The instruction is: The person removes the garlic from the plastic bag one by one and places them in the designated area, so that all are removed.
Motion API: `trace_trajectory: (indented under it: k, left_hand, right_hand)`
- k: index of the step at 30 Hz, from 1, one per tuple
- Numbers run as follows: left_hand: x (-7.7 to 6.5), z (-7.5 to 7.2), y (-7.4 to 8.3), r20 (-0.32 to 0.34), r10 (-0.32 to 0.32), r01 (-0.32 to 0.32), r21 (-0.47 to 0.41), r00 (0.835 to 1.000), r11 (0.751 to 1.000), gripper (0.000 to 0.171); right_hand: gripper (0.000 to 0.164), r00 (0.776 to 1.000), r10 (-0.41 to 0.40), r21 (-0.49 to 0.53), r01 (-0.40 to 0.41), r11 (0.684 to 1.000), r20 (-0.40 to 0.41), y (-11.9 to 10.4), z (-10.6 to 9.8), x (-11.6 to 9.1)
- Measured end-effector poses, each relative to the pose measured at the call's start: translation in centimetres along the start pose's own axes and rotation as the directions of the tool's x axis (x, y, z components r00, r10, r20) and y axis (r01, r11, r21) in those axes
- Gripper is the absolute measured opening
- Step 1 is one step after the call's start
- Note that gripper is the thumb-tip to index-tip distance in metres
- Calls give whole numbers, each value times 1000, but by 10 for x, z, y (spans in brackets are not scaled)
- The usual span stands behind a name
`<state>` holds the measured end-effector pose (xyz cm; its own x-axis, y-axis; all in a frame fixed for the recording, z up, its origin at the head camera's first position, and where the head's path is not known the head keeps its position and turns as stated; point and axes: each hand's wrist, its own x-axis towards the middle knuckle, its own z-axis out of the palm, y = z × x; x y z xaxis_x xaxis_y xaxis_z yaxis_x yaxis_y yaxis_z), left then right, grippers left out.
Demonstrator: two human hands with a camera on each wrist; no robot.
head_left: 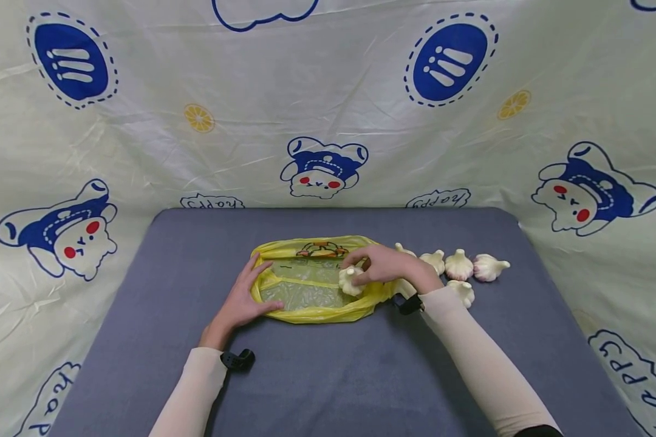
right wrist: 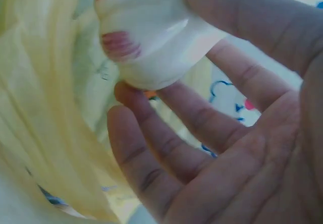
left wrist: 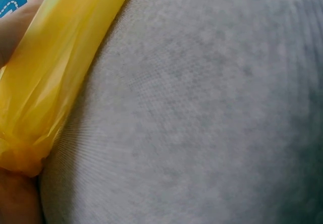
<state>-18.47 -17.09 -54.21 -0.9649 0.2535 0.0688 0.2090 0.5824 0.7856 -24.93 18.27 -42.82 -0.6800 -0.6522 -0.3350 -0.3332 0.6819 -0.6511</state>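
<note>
In the head view, a yellow plastic bag (head_left: 328, 314) lies on its side-to-side length with its mouth spread upward, showing a pale see-through inside. My left hand (head_left: 245, 297) holds the bag's left end, thumb over the near rim and fingers at the far rim. Over the right part of the mouth, my right hand (head_left: 385, 264) pinches a garlic bulb (head_left: 350, 281) between thumb and fingers. The right wrist view shows that garlic bulb (right wrist: 151, 37) close up, white with reddish patches, with the bag's yellow folds (right wrist: 35, 82) beside it.
Several more garlic bulbs (head_left: 459, 265) sit to the right of the bag, some partly hidden behind my right hand and forearm. The grey-blue table (head_left: 328, 382) meets a printed white sheet (head_left: 240, 152) at the back and sides.
</note>
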Motion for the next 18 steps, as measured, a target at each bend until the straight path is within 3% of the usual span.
trace_trajectory:
  k: [10,18]
  left_hand:
    - [-2,-3,-2,-2,-4,4,-9,1000,1000,94]
    - [-1,-2,-1,5,-1,1,-9,1000,1000,93]
  right_hand:
    - [35,993,-17,46,23,999,-119,1,-15,-24]
    - [38,964,9,96,17,995,-265,15,-16,-54]
